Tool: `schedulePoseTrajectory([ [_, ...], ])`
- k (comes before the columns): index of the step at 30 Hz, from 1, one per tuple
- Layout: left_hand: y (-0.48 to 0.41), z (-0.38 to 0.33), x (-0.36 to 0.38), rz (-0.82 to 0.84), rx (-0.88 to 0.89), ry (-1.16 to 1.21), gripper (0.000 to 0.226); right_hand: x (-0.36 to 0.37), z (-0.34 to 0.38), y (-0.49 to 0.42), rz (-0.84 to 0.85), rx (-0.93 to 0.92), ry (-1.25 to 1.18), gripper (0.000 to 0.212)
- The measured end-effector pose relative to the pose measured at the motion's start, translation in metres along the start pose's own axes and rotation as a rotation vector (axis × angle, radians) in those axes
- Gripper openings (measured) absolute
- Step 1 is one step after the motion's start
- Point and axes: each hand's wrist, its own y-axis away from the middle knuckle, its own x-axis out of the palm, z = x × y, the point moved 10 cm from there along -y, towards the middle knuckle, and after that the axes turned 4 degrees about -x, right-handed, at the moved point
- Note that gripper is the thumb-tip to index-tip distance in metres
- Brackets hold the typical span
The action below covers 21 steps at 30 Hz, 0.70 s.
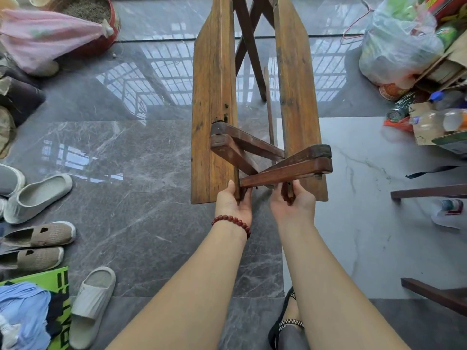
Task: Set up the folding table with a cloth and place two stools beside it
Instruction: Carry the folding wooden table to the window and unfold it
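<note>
The wooden folding table (213, 97) stands half folded on the floor in front of me, its two long top boards hanging down on either side of dark crossed legs (255, 157). My left hand (233, 202), with a red bead bracelet on its wrist, grips the near edge of the left board. My right hand (293, 200) grips the near edge of the right board. No cloth for the table shows. Dark wooden pieces (429, 192) at the right edge may belong to a stool; I cannot tell.
Shoes and slippers (38, 195) lie along the left side, with a pink bag and red basin (101, 24) at the far left. A plastic bag (396, 44), boxes and bottles crowd the far right. My sandalled foot (290, 322) stands near the bottom.
</note>
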Motion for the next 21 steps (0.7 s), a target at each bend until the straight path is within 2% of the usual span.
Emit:
schedulePoseTrajectory([
  [2, 0.006, -0.001, 0.003, 0.014, 0.011, -0.009, 0.031, 0.010, -0.007, 0.000, 0.031, 0.132, -0.318, 0.016],
  [3, 0.007, -0.001, 0.004, 0.025, 0.017, 0.007, 0.030, 0.012, -0.005, 0.003, 0.054, 0.133, -0.365, 0.016],
  [9, 0.011, -0.004, -0.005, 0.046, -0.006, -0.010, 0.031, 0.005, 0.005, 0.016, 0.074, 0.117, -0.408, 0.015],
  [16, -0.006, 0.008, -0.018, 0.101, -0.070, -0.064, 0.016, -0.011, -0.009, 0.006, 0.067, 0.170, -0.363, 0.015],
  [19, -0.008, 0.008, -0.019, 0.113, -0.106, -0.094, 0.018, -0.015, -0.019, -0.003, 0.028, 0.201, -0.358, 0.011],
  [21, -0.007, 0.007, -0.014, 0.123, -0.105, -0.084, 0.027, -0.015, -0.026, -0.004, 0.032, 0.230, -0.346, 0.015],
])
